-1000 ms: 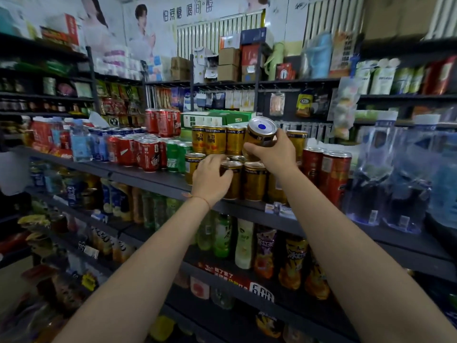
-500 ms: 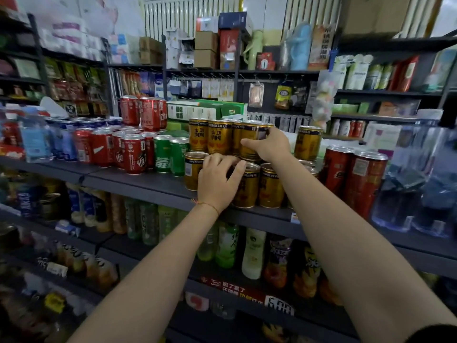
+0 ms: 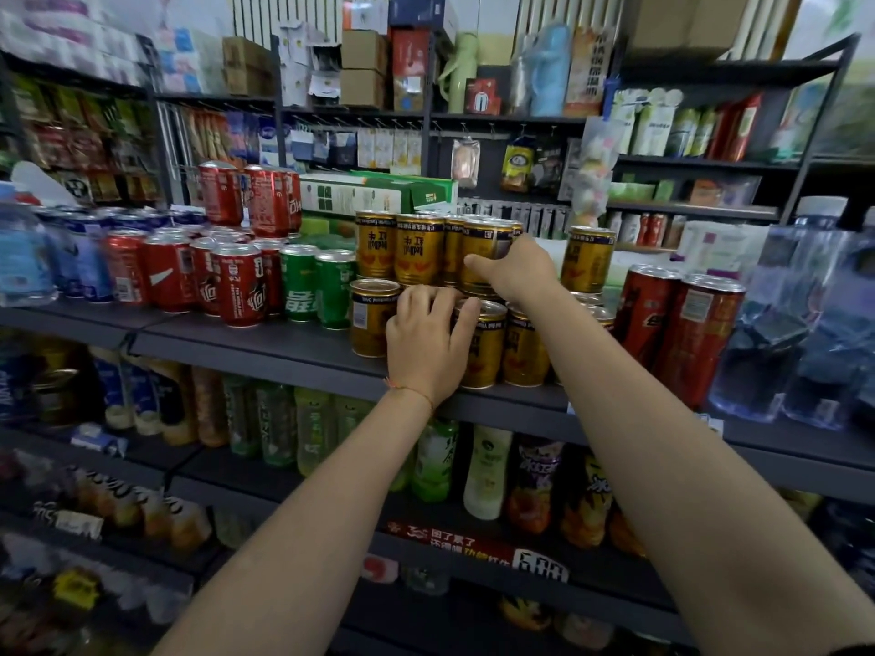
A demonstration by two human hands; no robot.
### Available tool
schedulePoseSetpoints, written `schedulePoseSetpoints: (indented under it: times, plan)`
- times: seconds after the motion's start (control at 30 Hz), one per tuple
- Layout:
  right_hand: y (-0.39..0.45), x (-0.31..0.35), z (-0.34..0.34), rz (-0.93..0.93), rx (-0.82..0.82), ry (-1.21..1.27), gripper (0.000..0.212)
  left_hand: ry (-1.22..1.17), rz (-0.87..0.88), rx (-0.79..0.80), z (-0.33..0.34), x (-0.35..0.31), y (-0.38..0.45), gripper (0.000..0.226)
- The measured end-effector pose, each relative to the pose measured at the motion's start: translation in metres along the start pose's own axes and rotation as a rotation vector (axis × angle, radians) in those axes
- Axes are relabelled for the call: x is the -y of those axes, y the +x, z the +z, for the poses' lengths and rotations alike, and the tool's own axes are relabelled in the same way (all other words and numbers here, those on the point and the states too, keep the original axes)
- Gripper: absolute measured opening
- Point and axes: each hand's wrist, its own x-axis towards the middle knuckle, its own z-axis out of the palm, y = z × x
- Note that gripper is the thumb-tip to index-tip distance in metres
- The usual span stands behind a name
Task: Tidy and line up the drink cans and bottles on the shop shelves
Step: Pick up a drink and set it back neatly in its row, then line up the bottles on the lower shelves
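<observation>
Gold cans [image 3: 487, 258] stacked two high, right hand [image 3: 513, 272] gripping an upper one, left hand [image 3: 426, 343] clasping a lower one [image 3: 483, 343]; liable to topple if nudged.

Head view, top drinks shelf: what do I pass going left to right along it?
Blue-labelled water bottles → red cola cans → green cans → gold cans, with the left hand and right hand on them → tall red cans → large water jugs.
</observation>
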Motion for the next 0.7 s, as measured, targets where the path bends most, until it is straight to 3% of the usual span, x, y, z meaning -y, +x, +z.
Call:
schedulePoseSetpoints:
  times: [0.2,0.3,0.37,0.43,0.57,0.7]
  plan:
    - [-0.047,0.006,-0.002,-0.207,-0.294,0.071,0.035,0.066,0.076,0.234,-0.023,0.008,-0.002,0.065]
    - [-0.091,0.008,0.004,-0.385,-0.391,0.210,0.008,0.099,0.102,0.167,-0.051,0.015,-0.021,0.062]
    - [-0.122,0.008,0.013,-0.401,-0.265,0.341,0.006,0.061,0.086,0.056,-0.074,0.017,-0.045,0.048]
    - [-0.150,0.001,0.027,-0.386,-0.102,0.415,0.009,0.012,0.002,0.071,-0.094,0.023,-0.074,0.035]
    - [-0.200,-0.032,0.065,-0.274,0.218,0.405,0.023,-0.005,-0.301,0.413,-0.115,0.046,-0.133,0.021]
    - [-0.246,-0.067,0.108,-0.058,0.519,0.286,0.023,-0.023,-0.537,0.796,-0.122,0.070,-0.183,0.026]
